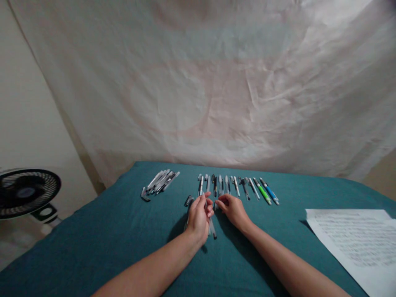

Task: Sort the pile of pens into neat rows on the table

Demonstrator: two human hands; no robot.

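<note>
My left hand (198,216) is closed, palm turned to the right, with a clear pen (213,229) in its fingers. The dark end of that pen points down toward me. To its right, my right hand (234,210) has thumb and forefinger pinched together just above the cloth. Something small shows at those fingertips, perhaps a cap, too small to name. Beyond both hands lies a row of pens (227,185), side by side. Just left of my left hand rest dark pen caps or clips (188,201), partly covered by the hand.
A loose pile of clear and black pens (162,181) lies at the back left. A green pen (262,192) and a blue pen (269,191) end the row on the right. Written paper sheets (349,239) lie at right; a fan (29,193) stands beyond the left edge.
</note>
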